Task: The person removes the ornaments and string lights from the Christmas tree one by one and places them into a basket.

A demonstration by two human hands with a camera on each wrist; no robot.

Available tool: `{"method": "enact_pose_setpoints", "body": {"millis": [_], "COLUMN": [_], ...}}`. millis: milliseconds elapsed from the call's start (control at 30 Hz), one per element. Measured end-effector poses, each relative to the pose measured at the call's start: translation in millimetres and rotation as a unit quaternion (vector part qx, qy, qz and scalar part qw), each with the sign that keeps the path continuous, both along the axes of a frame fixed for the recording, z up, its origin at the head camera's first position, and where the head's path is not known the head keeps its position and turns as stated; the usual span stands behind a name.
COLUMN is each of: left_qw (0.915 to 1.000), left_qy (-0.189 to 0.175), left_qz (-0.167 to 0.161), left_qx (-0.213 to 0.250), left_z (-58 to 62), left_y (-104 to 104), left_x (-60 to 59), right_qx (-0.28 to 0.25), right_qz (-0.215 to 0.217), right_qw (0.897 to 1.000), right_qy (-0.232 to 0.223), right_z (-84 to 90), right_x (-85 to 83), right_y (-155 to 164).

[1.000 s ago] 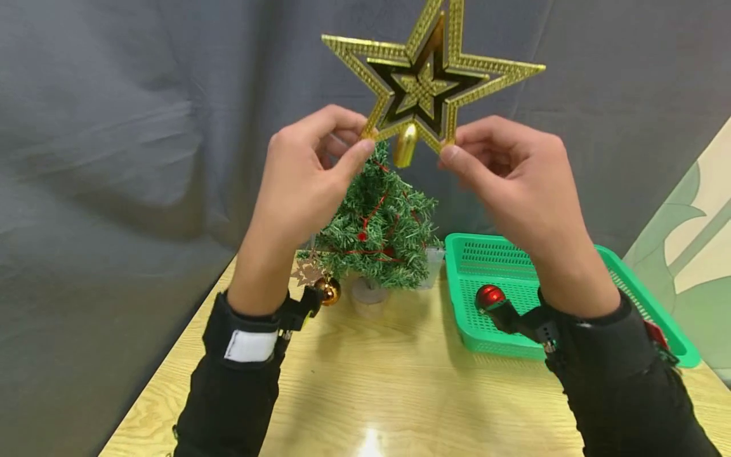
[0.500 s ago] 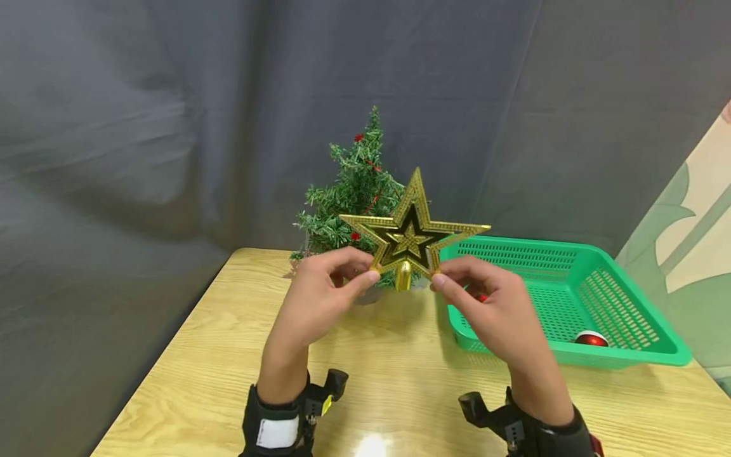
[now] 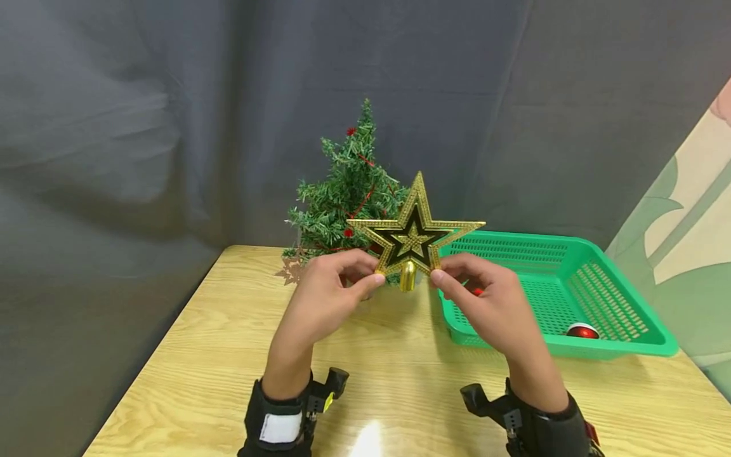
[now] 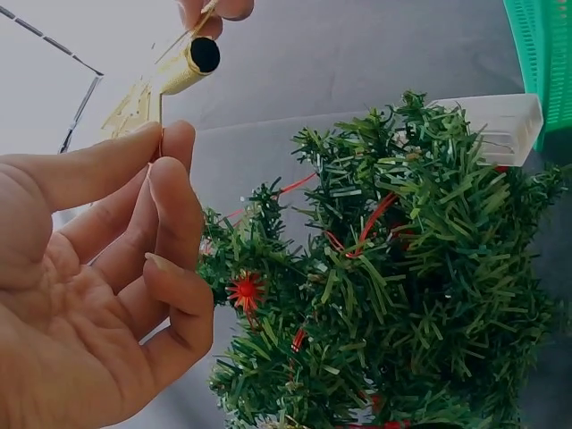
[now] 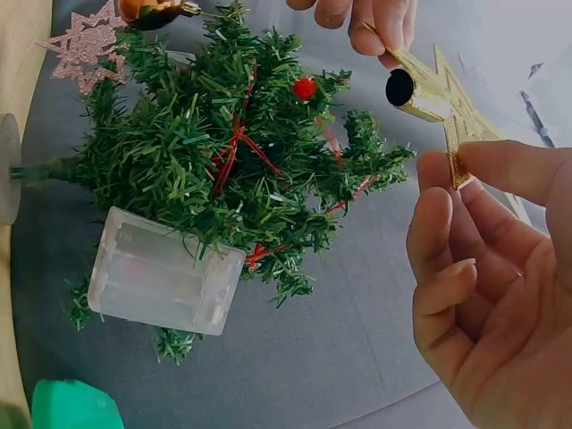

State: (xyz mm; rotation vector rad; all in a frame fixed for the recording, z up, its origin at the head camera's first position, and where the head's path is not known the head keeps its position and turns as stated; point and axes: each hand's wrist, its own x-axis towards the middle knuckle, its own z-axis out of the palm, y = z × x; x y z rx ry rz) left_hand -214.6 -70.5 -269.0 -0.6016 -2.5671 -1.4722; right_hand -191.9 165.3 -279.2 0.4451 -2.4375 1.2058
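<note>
A gold star tree topper (image 3: 412, 241) is held upright between both hands in the head view. My left hand (image 3: 325, 292) pinches its lower left point between thumb and fingers. The lower right point is pinched by my right hand (image 3: 485, 301). From the star's underside hangs a hollow gold tube (image 4: 189, 67), its dark open end facing the left wrist camera. Behind the star stands a small green Christmas tree (image 3: 342, 184) with red wire and red bead decorations; its bare tip rises above and left of the star. The star overlaps the tree's right side in the head view.
A green plastic basket (image 3: 628, 298) sits on the wooden table (image 3: 188, 355) at right, with a red and white ball (image 3: 583, 331) inside. A glittery snowflake ornament (image 5: 85, 49), an orange-gold ball (image 5: 150, 11) and a clear plastic box (image 5: 165, 273) are on the tree. Grey cloth hangs behind.
Both hands have lowered the star from high in the head view to in front of the tree, where it now stays nearly still. The tree's tip has come into sight.
</note>
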Motion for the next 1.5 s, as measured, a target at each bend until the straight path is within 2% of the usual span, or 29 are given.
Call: {"method": "enact_pose_setpoints", "body": {"millis": [200,400,533,800,967,1033,1167,1367,1500], "left_qw": [1.0000,1.0000,0.9999,1.0000,0.9998,0.9998,0.9998,0.9997,0.9997], "left_qy": [0.003,0.005,0.004,-0.005,-0.008,-0.006,0.001,0.006,0.010], "left_qz": [-0.003,-0.002,-0.006,-0.002,0.016,0.019,0.017,0.020,0.020], "left_qx": [0.005,0.004,0.008,0.004,0.002,0.002,0.006,0.013,0.011], "left_z": [-1.6,-5.6,-6.4,-3.3,-0.7,-0.5,-0.1,0.4,-0.6], "left_y": [2.1,5.5,5.6,-1.5,-9.9,-12.5,-15.3,-17.9,-18.7], "left_x": [-2.9,-3.9,-4.5,-3.6,-1.4,-1.3,-1.6,-1.6,-2.4], "right_qx": [-0.009,-0.084,-0.113,-0.084,-0.018,0.026,0.091,0.110,0.128], "right_qz": [-0.005,0.006,-0.003,-0.106,-0.155,-0.178,-0.232,-0.269,-0.263], "right_qw": [1.000,0.993,0.989,0.990,0.985,0.979,0.958,0.935,0.923], "right_qy": [-0.022,-0.088,-0.094,-0.049,-0.079,-0.098,-0.144,-0.204,-0.249], "right_z": [1.3,-1.6,-2.6,-7.5,-15.5,-19.9,-30.6,-47.8,-59.9], "right_x": [-1.9,-6.8,-11.5,-21.2,-28.7,-31.1,-31.8,-31.1,-35.0], "right_y": [2.4,8.7,18.7,58.4,88.3,103.3,134.8,168.4,177.4]}}
